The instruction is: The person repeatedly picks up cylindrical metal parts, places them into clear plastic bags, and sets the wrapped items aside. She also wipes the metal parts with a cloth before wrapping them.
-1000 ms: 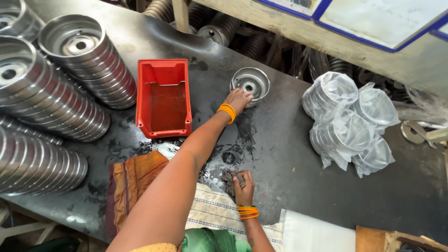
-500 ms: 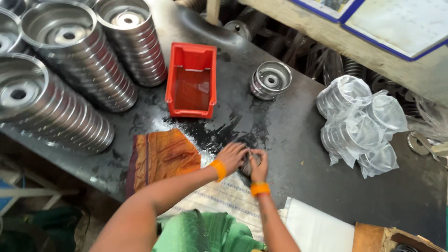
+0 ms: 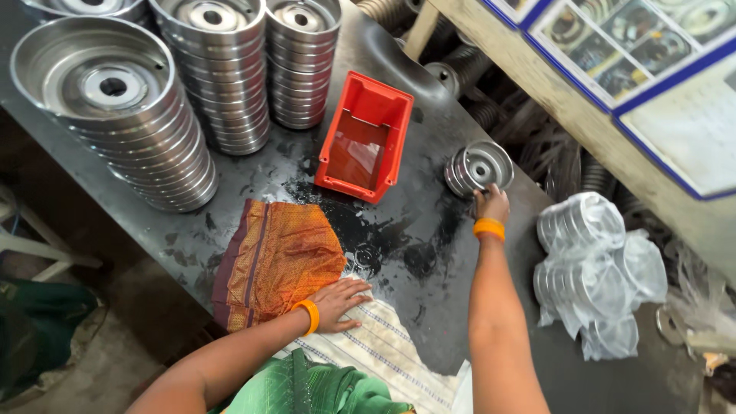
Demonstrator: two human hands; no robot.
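You are looking at a red bin [image 3: 362, 146], shiny silver metal discs [image 3: 113, 107], an orange cloth [image 3: 280, 261] with a maroon border, a white striped cloth [image 3: 383, 349], and orange bangles [image 3: 489, 228] on a dark grey table [image 3: 429, 307].

bin [image 3: 362, 139] mid-table | drum stacks [image 3: 146, 92] left of it | small pulley stack [image 3: 477, 167] right | cloth [image 3: 277, 262] in front

The right hand [image 3: 491, 204] covers the near rim of the small metal wheel stack [image 3: 478, 168], the plastic-wrapped bundles [image 3: 594, 268] blur their contents, and the far-left wheel stack [image 3: 92, 8] is cut off by the top edge.
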